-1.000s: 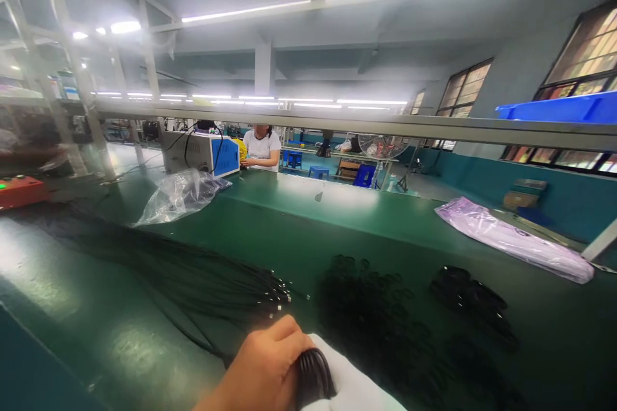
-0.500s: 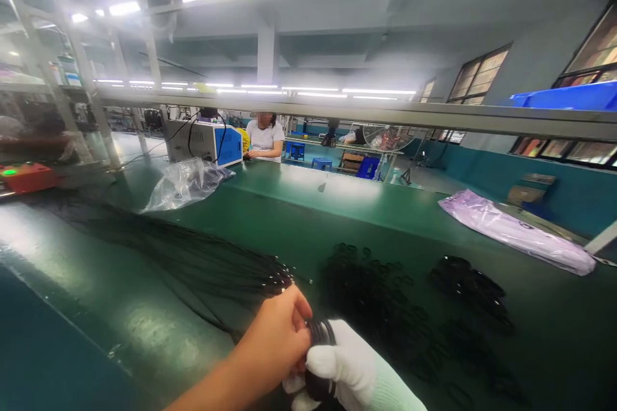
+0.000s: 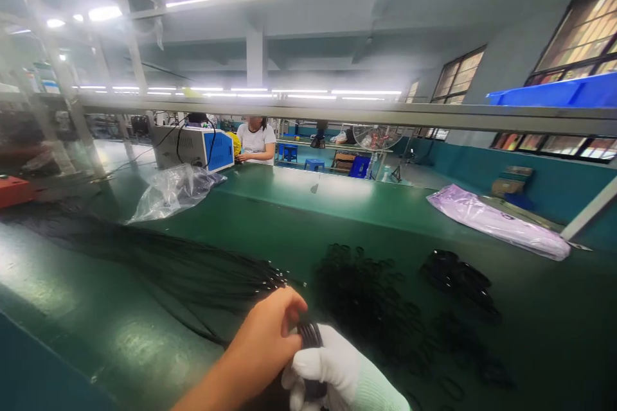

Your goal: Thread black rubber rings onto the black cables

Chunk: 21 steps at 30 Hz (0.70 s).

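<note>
My right hand (image 3: 332, 363), in a white glove with a pale green cuff, is closed around a coiled black cable (image 3: 310, 335) at the bottom middle. My bare left hand (image 3: 272, 324) presses against the coil's left side with curled fingers; its fingertips are partly hidden. Left of the hands lies a long bundle of thin black cables (image 3: 183, 263) with shiny metal tips. A heap of small black rings (image 3: 359, 282) is spread just beyond the glove. Farther right, shiny black coils (image 3: 456, 276) lie together.
On the green table (image 3: 270, 225) are a clear plastic bag (image 3: 173, 192), a blue-and-grey machine (image 3: 197, 146) and a pink plastic-wrapped package (image 3: 496, 221). An orange device (image 3: 17, 191) stands at left. A shelf beam (image 3: 337, 109) crosses above. A person (image 3: 255, 141) sits at the far side.
The view has turned slightly right, so the scene has shifted left. Both hands stay at the coil, with the left thumb and index finger a little differently bent.
</note>
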Each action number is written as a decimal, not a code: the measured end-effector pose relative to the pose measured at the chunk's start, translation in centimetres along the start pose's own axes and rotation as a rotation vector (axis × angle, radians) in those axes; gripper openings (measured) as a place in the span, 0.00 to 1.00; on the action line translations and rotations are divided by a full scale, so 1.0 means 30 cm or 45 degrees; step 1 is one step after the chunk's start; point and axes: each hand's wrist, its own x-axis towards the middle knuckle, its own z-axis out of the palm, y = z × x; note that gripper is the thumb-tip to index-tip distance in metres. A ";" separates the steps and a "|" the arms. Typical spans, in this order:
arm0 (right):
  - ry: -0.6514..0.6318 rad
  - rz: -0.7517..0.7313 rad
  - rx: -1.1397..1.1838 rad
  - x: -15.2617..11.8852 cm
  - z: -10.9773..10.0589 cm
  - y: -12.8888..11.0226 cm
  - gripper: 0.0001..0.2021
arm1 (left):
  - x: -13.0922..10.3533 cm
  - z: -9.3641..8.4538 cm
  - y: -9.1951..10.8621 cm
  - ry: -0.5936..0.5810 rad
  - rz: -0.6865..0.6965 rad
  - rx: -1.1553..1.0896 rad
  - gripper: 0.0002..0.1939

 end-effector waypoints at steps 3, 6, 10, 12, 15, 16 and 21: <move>-0.088 0.000 0.094 -0.007 -0.012 -0.003 0.14 | -0.015 0.014 -0.005 0.039 0.069 0.272 0.22; -0.086 -0.016 0.035 -0.004 -0.013 -0.002 0.13 | -0.028 0.057 -0.015 -0.063 0.061 0.535 0.27; -0.103 -0.037 -0.018 0.002 -0.029 0.005 0.11 | -0.025 0.081 -0.018 -0.136 0.083 0.586 0.29; -0.048 -0.100 0.013 -0.009 -0.061 -0.012 0.11 | -0.005 0.051 -0.016 -0.106 0.091 0.501 0.28; 0.228 -0.296 0.170 -0.055 -0.137 -0.078 0.15 | 0.051 -0.016 -0.022 0.053 0.077 0.309 0.22; 0.324 -0.349 0.234 -0.074 -0.164 -0.105 0.16 | 0.074 -0.030 -0.028 0.093 0.070 0.276 0.18; 0.489 -0.386 0.340 -0.125 -0.238 -0.161 0.20 | 0.183 0.032 -0.065 -0.106 0.189 0.369 0.09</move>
